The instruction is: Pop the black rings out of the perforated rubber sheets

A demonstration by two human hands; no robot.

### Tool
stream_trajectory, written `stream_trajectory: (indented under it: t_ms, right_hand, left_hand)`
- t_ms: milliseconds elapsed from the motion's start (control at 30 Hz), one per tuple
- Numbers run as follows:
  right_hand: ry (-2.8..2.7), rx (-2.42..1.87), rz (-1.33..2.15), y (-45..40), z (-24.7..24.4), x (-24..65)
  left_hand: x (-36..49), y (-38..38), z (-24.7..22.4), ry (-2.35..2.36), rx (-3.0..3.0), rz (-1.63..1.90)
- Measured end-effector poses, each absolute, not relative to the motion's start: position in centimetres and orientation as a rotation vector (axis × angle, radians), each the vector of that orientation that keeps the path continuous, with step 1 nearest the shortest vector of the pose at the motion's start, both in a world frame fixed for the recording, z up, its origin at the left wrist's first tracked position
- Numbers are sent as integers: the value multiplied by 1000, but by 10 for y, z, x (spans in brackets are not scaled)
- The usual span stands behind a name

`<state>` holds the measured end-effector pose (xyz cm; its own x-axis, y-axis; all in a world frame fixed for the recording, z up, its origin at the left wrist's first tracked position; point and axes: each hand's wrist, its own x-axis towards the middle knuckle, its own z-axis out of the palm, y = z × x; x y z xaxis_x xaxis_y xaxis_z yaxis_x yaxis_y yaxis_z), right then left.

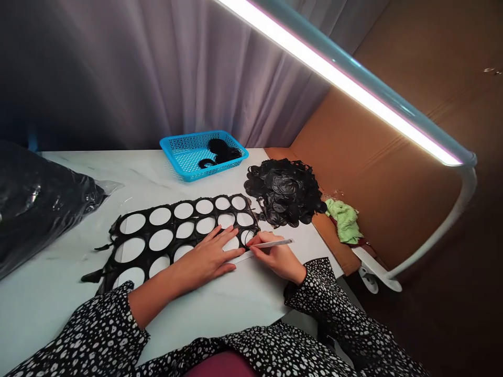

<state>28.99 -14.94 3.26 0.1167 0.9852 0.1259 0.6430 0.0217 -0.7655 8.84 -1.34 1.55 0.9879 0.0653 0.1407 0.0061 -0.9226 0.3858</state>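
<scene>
A black rubbery-looking sheet (145, 228) with rows of large round holes lies flat on the white marbled table (231, 309). My left hand (214, 251) rests palm down on its near right part, fingers stretched and slightly spread. At the sheet's right end, my right hand (277, 256) pinches a slim, pale pen-like tool (279, 243). Its tip, near a hole in the corner, is too small to make out. A thin black ring (246, 236) shows at that hole, close to my right fingertips. White surface is visible through the holes.
Behind the sheet stands a blue plastic basket (184, 175) holding black rings. A heap of black discs (288, 188) lies at the back right, beside a green cloth (343, 220). A filled plastic bag (39, 204) sits at left. A bright lamp (353, 86) hangs overhead on a curved arm.
</scene>
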Motion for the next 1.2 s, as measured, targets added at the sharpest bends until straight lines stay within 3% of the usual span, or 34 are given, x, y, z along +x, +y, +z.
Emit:
stream_trajectory:
  t_ms: [367, 533, 600, 767, 833, 967, 1200]
  right_hand:
    - [-1998, -1691, 153, -154, 18, 288]
    - [-1158, -1918, -200, -131, 42, 362]
    - [-945, -1861, -61, -123, 56, 382]
    - [-817, -1353, 1003, -113, 79, 342]
    - [-764, -1163, 1264, -108, 81, 316]
    - [-616, -968, 1405, -94, 74, 297]
    - [-486, -915, 1433, -88, 63, 313]
  left_hand:
    - [88, -15, 18, 85, 2706, 200]
    - [85, -14, 21, 72, 2670, 175]
    - [84, -15, 25, 49, 2613, 168]
    - [95, -17, 51, 338, 1950, 285]
    - [103, -17, 65, 368, 1574, 250]
    - [113, -14, 90, 397, 1072, 197]
    - [109, -6, 101, 455, 871, 219]
